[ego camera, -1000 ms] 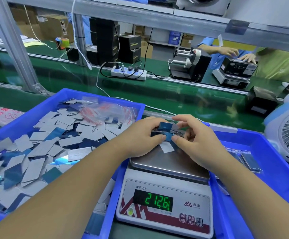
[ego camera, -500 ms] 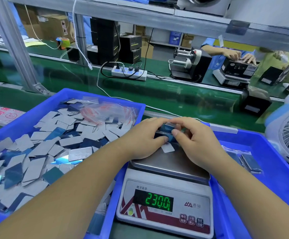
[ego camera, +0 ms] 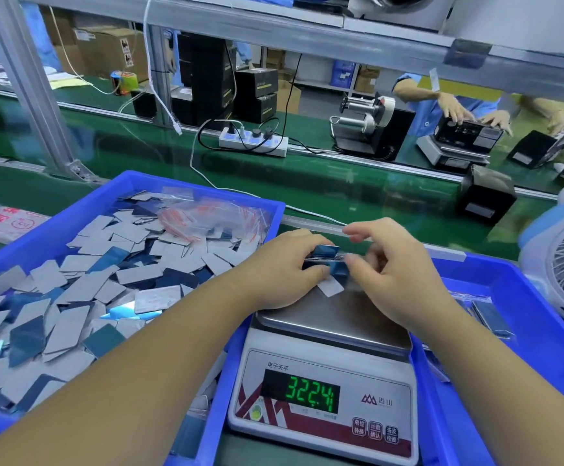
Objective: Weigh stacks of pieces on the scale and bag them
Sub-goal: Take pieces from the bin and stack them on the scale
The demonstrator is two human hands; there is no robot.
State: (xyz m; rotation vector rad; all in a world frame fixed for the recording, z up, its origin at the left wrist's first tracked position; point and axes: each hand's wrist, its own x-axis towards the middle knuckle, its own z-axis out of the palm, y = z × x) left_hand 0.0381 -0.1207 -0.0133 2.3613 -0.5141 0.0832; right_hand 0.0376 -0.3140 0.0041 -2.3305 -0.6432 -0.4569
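Both hands met over the far edge of the scale; the left hand pinched a thin stack of blue pieces between thumb and fingers; the right hand pinched its other end, fingers curled; one grey piece lay on the pan beneath.

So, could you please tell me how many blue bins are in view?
2: the left blue bin holding loose pieces, and the right blue bin beside the scale. None seems hidden.

scale pan brushed metal | pieces matt grey, glossy blue
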